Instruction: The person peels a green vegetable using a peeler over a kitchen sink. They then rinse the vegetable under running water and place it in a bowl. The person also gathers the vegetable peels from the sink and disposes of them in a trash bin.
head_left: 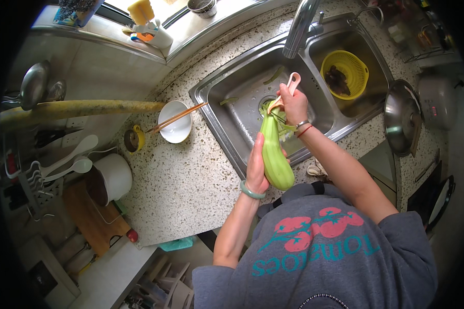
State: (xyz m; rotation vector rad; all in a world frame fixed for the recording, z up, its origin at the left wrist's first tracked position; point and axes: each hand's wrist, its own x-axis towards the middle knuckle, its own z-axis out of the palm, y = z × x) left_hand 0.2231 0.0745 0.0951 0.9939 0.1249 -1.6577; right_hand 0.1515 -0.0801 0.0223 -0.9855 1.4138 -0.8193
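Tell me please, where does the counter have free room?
The widest patch is speckled counter between the white bowl, white pot and sink; a narrow strip lies between sink and windowsill. Crowded: by the pot and cutting board, and at the sink, where the squash and peeler are held.

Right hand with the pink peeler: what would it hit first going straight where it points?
Past its own peeler, the right hand would probably meet a green peel strip in the larger sink basin, though hand height is unclear, so it might pass above.
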